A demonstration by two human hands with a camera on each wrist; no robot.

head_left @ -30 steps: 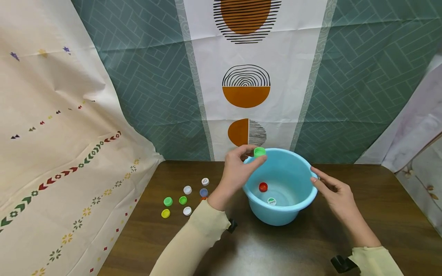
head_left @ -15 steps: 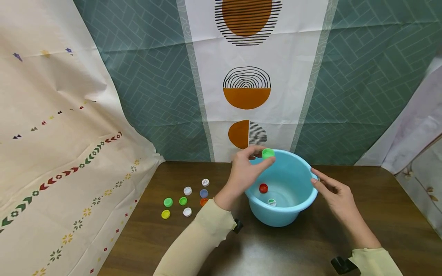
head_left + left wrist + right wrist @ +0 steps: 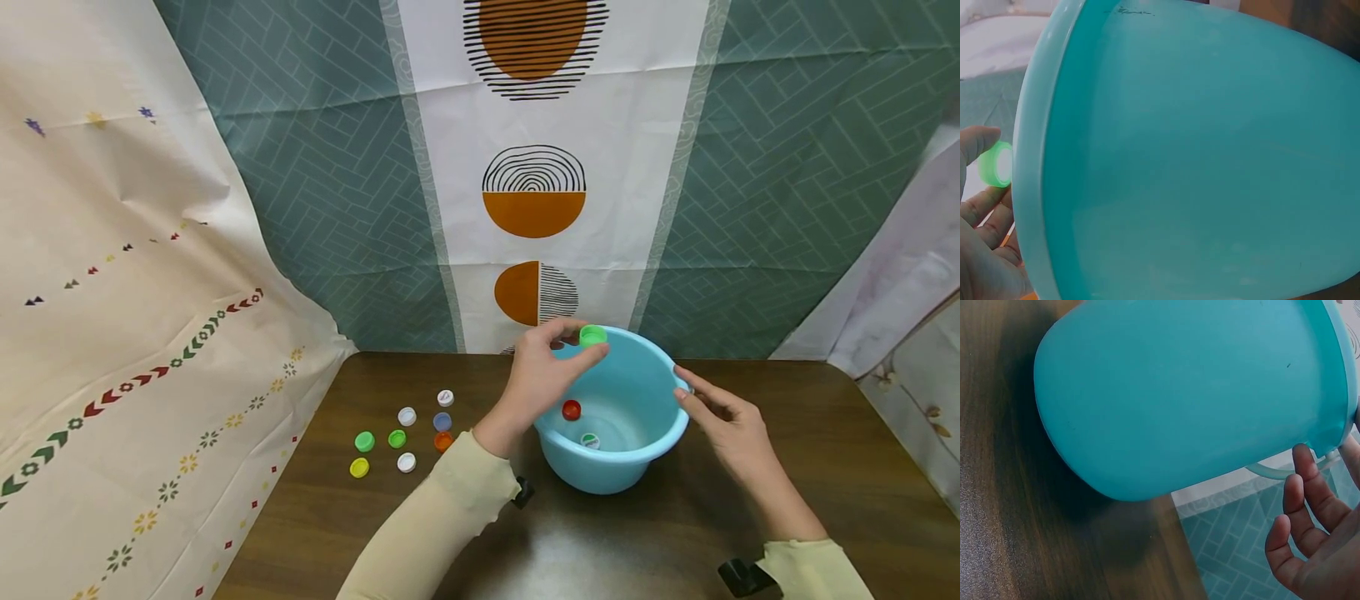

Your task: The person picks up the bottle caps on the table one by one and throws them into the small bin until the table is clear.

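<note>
- The left hand [image 3: 543, 375] pinches a green cap [image 3: 592, 336] between thumb and fingertips. The cap sits at the very tips, clear of the palm, likely because it is small and easily let go from there.
- That cap is level with or above the far left rim of the blue basin [image 3: 600, 475], apparently over its opening; contact cannot be told.
- The right hand [image 3: 729, 421] pinches the basin's right rim, thumb and forefinger together, probably to steady it.
- Inside, on the basin's floor, lie a red cap [image 3: 572, 410] and a white-and-green cap [image 3: 590, 441], well below the left hand's grip.
- The basin stands near the tabletop's [image 3: 600, 542] far edge, about midway along.
- Toward the far left corner lie eight loose caps [image 3: 443, 442], spread apart, perhaps for easy picking.
</note>
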